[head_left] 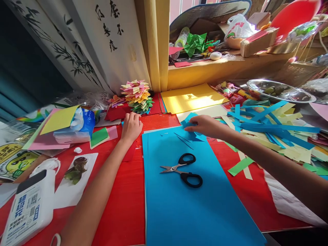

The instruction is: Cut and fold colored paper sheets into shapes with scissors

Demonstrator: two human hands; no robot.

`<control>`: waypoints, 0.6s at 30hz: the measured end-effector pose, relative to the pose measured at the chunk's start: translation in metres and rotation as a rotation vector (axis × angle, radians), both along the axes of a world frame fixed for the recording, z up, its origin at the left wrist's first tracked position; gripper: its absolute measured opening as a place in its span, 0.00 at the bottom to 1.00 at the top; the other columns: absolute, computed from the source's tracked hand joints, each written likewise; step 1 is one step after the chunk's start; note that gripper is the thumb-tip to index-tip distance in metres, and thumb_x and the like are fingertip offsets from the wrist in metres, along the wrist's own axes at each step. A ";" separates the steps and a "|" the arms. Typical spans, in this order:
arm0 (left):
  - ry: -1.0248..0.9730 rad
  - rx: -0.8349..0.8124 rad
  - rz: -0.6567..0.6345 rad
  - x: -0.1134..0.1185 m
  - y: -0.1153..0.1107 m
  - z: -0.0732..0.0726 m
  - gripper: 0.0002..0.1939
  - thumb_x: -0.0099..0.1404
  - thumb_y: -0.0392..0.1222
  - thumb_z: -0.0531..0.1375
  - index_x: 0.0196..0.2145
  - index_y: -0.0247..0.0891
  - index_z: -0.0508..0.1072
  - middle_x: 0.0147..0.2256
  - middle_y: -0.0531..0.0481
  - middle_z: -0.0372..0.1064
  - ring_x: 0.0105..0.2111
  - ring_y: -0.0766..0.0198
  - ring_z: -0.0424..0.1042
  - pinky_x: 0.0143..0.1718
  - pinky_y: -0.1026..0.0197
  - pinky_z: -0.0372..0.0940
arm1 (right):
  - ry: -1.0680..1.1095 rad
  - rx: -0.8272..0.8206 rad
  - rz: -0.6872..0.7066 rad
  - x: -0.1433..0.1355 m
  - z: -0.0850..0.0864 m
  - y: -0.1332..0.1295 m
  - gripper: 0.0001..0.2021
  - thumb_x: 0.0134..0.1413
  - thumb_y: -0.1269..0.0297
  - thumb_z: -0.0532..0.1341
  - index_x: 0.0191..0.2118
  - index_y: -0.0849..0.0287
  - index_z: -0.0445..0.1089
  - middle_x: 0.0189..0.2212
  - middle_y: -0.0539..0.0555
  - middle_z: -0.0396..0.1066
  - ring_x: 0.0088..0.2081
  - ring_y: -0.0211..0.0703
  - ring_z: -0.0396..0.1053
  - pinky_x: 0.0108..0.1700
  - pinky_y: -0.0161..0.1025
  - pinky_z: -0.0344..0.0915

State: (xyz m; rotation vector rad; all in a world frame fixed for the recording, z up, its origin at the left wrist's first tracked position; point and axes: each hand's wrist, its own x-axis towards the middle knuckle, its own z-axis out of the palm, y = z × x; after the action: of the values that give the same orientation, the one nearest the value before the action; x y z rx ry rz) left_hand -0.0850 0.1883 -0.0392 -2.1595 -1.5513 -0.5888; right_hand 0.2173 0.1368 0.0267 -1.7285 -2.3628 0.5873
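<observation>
My right hand point(201, 123) has its fingers closed on small cut pieces of blue paper point(189, 119) at the far end of a big blue sheet point(176, 212). My left hand point(132, 127) lies left of that sheet, fingers curled down by a dark red paper point(118, 112); what they hold, if anything, is hidden. Scissors point(174, 168) with black handles rest on the blue sheet, blades slightly apart and pointing left. Thin blue offcuts point(183, 139) lie between the scissors and my right hand. Behind my left hand stands a multicoloured stack of folded paper point(137, 95).
Blue and pale yellow paper strips point(276, 128) are heaped at right, before a metal bowl point(280, 91). A yellow sheet point(192, 97) lies at the back. Left are a tissue pack point(74, 131), a photo print point(77, 174) and a white box-like device point(29, 205) on the red table point(120, 205).
</observation>
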 end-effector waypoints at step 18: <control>-0.100 -0.594 -0.622 0.108 -0.065 0.038 0.17 0.64 0.48 0.54 0.48 0.40 0.66 0.48 0.45 0.65 0.49 0.56 0.60 0.51 0.56 0.56 | -0.011 0.005 -0.108 0.064 -0.041 0.049 0.42 0.39 0.49 0.67 0.58 0.69 0.58 0.56 0.70 0.55 0.52 0.62 0.60 0.49 0.47 0.62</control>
State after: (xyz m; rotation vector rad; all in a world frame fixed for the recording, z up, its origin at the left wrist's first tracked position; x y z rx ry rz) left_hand 0.0227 0.1236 -0.0015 -3.1523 -1.1724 -0.4513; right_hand 0.2817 0.1856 -0.0143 -1.8479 -2.2583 0.5558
